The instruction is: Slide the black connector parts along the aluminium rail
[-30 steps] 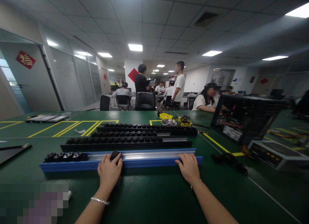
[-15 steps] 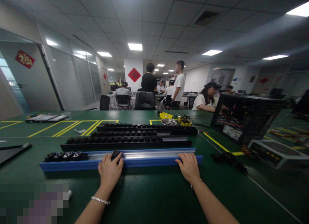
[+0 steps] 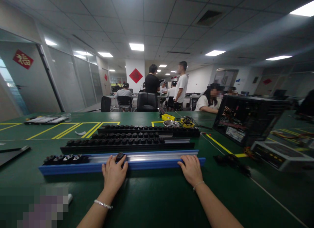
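Note:
A long blue rail (image 3: pixel 152 165) with a silvery channel lies across the green table in front of me. Several black socket-like modules (image 3: pixel 70 159) sit in its left end. My left hand (image 3: pixel 114 170) is closed around one separate black module (image 3: pixel 120 157) in the channel, left of the rail's middle; the fingers partly cover it. Near the right end, my right hand (image 3: pixel 191 169) grips the rail, fingers over its top and thumb at the near side.
Behind the blue rail lie two black rails, a nearer one (image 3: pixel 127 149) and a farther one (image 3: pixel 147 129), both carrying black modules. An open computer case (image 3: pixel 247 120) and a power supply (image 3: pixel 279 156) stand to the right. Yellow trays (image 3: pixel 168 117) and a metal dish (image 3: pixel 171 124) are farther back.
My left hand has slid slightly right along the rail with the black module. My right hand stays at the rail's right end.

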The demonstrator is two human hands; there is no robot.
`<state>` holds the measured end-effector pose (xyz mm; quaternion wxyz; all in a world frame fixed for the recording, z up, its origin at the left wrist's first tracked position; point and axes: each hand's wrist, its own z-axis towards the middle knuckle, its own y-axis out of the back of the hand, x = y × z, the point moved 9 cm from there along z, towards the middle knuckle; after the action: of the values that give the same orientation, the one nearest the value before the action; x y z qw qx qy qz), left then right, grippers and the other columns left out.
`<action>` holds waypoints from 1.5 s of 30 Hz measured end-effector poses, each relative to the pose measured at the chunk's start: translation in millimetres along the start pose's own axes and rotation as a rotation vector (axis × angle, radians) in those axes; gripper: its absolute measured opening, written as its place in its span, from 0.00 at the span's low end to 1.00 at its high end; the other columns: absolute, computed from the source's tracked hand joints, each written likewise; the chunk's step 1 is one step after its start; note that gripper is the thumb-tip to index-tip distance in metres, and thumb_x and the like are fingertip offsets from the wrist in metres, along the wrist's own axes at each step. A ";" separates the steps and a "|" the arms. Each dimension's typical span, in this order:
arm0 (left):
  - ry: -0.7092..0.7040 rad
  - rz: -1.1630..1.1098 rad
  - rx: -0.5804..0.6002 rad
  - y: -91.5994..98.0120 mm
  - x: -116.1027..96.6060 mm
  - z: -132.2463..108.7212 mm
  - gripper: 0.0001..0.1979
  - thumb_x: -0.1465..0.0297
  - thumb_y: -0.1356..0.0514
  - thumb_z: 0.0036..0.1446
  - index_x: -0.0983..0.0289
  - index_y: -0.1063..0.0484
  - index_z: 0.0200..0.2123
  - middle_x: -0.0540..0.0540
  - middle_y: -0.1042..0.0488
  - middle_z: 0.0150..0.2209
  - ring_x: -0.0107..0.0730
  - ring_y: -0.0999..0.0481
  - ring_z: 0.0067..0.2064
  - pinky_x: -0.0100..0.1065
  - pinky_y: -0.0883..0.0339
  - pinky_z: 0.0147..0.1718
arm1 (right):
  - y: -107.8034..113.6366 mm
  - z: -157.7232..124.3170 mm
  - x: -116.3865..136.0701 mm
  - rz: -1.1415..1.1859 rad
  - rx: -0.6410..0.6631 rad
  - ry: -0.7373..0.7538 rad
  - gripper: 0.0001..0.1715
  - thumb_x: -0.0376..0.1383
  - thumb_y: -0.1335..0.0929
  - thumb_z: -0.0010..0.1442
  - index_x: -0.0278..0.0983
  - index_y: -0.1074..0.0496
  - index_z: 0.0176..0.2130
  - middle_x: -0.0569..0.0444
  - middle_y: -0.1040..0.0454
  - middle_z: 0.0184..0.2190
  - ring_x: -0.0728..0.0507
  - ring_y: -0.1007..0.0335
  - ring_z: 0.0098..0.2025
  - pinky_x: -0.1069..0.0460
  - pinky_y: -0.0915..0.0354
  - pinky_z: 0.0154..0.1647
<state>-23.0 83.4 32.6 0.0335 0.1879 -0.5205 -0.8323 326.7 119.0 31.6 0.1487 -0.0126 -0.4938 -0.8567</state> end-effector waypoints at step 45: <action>-0.076 -0.016 0.005 -4.6 -12.7 -4.2 0.19 0.62 0.51 0.55 0.51 0.33 0.50 0.57 0.36 0.54 0.46 0.49 0.61 0.57 0.56 0.54 | 0.4 -0.6 0.2 -0.029 -0.063 0.029 0.15 0.45 0.42 0.59 0.41 0.33 0.37 0.54 0.30 0.35 0.44 0.38 0.41 0.43 0.53 0.53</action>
<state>-9.1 85.1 30.5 0.0068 0.1605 -0.5220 -0.8377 326.7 118.3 31.7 0.1429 0.0023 -0.4644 -0.8740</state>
